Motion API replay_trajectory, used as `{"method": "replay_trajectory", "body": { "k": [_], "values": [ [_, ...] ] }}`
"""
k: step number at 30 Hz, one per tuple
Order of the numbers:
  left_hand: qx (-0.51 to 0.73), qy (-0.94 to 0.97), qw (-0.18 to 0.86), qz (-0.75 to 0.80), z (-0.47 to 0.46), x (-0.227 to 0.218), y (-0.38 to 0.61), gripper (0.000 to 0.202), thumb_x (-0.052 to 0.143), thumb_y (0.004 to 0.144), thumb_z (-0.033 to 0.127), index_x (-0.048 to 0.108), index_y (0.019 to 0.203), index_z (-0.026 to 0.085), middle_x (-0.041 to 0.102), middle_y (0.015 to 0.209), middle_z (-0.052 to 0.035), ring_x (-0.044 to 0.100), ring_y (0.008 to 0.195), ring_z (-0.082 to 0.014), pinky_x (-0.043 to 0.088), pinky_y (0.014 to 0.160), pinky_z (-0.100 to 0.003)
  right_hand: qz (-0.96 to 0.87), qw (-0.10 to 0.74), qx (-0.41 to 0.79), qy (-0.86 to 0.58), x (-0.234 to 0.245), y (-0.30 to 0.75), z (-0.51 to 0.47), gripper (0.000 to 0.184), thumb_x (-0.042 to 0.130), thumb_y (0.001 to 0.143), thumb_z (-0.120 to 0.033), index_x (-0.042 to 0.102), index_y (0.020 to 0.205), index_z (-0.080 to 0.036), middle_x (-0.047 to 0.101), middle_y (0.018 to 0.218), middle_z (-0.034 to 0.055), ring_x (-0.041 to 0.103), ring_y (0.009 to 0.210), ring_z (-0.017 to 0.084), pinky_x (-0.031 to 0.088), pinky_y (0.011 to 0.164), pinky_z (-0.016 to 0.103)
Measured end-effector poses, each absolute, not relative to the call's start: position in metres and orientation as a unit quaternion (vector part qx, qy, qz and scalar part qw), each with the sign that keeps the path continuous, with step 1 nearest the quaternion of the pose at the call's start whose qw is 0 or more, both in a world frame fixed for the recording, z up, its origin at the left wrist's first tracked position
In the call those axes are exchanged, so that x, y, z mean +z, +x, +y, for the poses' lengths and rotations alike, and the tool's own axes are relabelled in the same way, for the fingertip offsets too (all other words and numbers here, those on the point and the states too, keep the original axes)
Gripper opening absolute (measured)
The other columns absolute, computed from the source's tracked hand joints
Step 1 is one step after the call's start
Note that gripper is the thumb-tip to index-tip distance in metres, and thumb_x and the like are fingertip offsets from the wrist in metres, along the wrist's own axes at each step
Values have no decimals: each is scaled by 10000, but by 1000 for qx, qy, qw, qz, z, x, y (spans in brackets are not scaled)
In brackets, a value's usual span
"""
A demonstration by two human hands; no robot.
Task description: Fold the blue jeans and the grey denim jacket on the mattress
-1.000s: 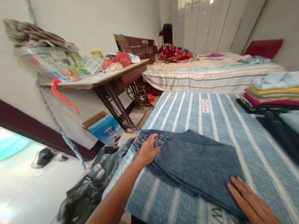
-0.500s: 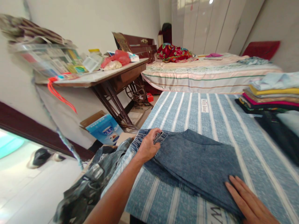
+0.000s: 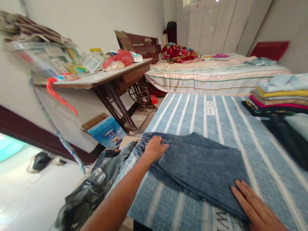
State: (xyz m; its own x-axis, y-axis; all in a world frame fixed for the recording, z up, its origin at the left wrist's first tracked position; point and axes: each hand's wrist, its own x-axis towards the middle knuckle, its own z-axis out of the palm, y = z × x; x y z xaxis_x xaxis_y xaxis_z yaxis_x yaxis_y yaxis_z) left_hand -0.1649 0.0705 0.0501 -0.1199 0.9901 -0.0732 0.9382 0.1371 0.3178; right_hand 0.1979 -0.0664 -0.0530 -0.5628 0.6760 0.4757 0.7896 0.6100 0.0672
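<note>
Folded blue jeans point(image 3: 204, 168) lie on a blue-and-white striped bed cover point(image 3: 199, 112). My left hand point(image 3: 155, 148) rests on the jeans' elastic waistband at the left edge of the bed, fingers curled and pressing down on the cloth. My right hand point(image 3: 258, 208) lies flat on the lower right end of the jeans, fingers stretched out together. A dark grey garment point(image 3: 96, 186) hangs off the bed's left edge below my left forearm.
A stack of folded clothes point(image 3: 280, 94) sits at the right, with dark folded pieces point(image 3: 288, 138) beside it. A second bed point(image 3: 216, 75) stands beyond. A cluttered wooden table point(image 3: 108, 77) is at the left, a blue box point(image 3: 107, 133) on the floor under it.
My left hand let go of its pinch on the waistband flap and now lies pressed on it. The right hand has stayed in place.
</note>
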Motion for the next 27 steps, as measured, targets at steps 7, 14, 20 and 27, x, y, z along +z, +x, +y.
{"method": "replay_trajectory", "body": {
  "k": [7, 14, 20, 27],
  "values": [
    [115, 639, 141, 747, 84, 56, -162, 130, 666, 641, 284, 598, 643, 174, 603, 709, -8, 584, 713, -175, 424, 632, -251, -866, 210, -153, -427, -52, 194, -68, 899, 356, 644, 11, 134, 1486, -212, 241, 1502, 37, 550, 1156, 271, 548, 829, 359],
    [86, 635, 148, 754, 76, 73, -167, 167, 597, 697, 294, 564, 585, 175, 563, 562, 9, 587, 624, -173, 399, 545, -234, -867, 205, -147, -430, -50, 193, -69, 905, 357, 642, 24, 129, 1487, -207, 233, 1508, 41, 541, 1167, 265, 539, 843, 363],
    [-6, 644, 101, 758, 66, 71, -163, 273, 593, 734, 424, 642, 761, 157, 684, 833, -146, 635, 893, -322, 454, 770, -383, -861, 209, -145, -440, -50, 191, -69, 898, 347, 646, 34, 132, 1483, -209, 287, 1491, 52, 532, 1179, 257, 521, 866, 358],
    [-56, 661, 114, 739, 65, 71, -163, 265, 584, 737, 418, 648, 719, 162, 685, 849, -179, 639, 920, -352, 459, 770, -400, -857, 211, -143, -448, -49, 188, -71, 882, 339, 663, 59, 133, 1483, -193, 320, 1478, 74, 512, 1201, 258, 507, 884, 362]
  ]
}}
